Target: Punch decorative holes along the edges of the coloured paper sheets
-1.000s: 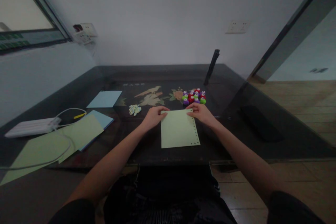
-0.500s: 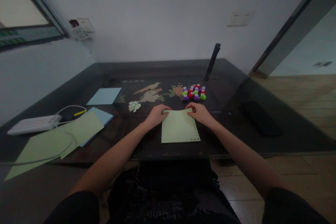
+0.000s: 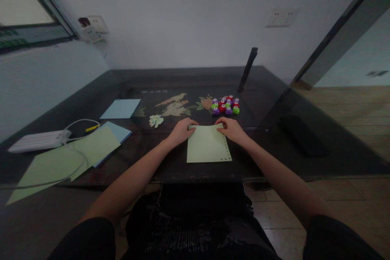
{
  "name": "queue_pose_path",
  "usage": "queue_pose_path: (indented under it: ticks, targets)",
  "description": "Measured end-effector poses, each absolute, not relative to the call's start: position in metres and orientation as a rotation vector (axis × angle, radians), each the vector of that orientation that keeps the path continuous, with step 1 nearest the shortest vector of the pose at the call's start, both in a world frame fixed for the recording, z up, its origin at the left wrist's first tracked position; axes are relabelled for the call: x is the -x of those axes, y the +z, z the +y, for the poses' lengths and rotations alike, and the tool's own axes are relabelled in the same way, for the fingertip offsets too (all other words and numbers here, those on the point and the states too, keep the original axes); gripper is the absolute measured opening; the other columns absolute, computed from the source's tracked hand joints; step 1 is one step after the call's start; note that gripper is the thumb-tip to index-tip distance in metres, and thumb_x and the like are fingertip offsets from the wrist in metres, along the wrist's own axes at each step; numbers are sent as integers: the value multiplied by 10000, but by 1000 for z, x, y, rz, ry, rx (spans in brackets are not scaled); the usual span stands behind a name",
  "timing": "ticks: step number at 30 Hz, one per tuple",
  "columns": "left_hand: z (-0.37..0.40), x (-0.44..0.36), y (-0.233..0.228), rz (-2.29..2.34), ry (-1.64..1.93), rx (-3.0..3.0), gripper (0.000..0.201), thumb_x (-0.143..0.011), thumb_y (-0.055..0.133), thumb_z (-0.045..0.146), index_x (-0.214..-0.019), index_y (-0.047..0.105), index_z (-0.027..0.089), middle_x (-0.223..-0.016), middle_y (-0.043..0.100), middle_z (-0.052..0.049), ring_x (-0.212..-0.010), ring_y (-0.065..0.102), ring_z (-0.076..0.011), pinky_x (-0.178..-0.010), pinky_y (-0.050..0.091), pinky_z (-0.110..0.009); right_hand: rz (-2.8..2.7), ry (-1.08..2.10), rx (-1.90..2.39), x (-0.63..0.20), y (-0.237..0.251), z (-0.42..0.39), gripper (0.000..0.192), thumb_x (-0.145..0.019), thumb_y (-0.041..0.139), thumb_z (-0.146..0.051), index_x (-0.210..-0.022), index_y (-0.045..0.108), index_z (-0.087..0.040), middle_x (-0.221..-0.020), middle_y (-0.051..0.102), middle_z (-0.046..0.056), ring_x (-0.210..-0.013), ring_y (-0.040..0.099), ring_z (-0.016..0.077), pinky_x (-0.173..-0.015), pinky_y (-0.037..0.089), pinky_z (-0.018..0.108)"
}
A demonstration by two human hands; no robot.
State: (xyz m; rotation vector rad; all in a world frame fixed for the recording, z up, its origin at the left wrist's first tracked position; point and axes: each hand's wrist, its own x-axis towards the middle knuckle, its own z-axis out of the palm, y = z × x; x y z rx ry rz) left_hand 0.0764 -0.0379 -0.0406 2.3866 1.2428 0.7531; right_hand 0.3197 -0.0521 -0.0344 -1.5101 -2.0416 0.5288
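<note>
A person's left hand point(image 3: 182, 131) and right hand point(image 3: 232, 129) press curled fingers on the far corners of a pale green sheet point(image 3: 207, 145), which lies flat near the front edge of a dark glass table point(image 3: 274, 105). Small colourful punches point(image 3: 226, 105) cluster just beyond; paper cut-outs point(image 3: 156, 120) lie loose nearby, and more sheets point(image 3: 91, 148) sit further left.

Pale green sheet point(image 3: 207, 145) at centre, a dotted row of punched holes down its right edge. Beyond it, a cluster of little punches point(image 3: 226, 106) in purple, red and lime green. The table point(image 3: 274, 101) is dark, glossy, inlaid with a tan bird-and-flower pattern. Light blue paper point(image 3: 121, 108) on the left, more pale green sheets point(image 3: 61, 160) nearer, and a white power strip point(image 3: 38, 140).
</note>
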Motion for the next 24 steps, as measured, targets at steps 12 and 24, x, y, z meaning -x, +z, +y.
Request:
queue_pose_path:
  ticks: [12,24]
  targets:
    - [-38,-76,-39,1245,735,-2375,252,-754,535,101,-948,677,179,-948,672,-59,-841,614,-185,-794,496,-312,-2094,509,1503,-320,-34,-51,194,-705,606,-115,-890,652,-152,-758,593,15,-639,479,130,-610,357,262]
    - [-36,-76,-41,1230,717,-2362,231,-751,528,104,-925,669,163,-929,638,-59,-832,594,-175,-788,491,-305,-2106,470,1497,-321,-38,-50,188,-700,626,-107,-881,655,-147,-778,583,21,-651,475,125,-619,359,254]
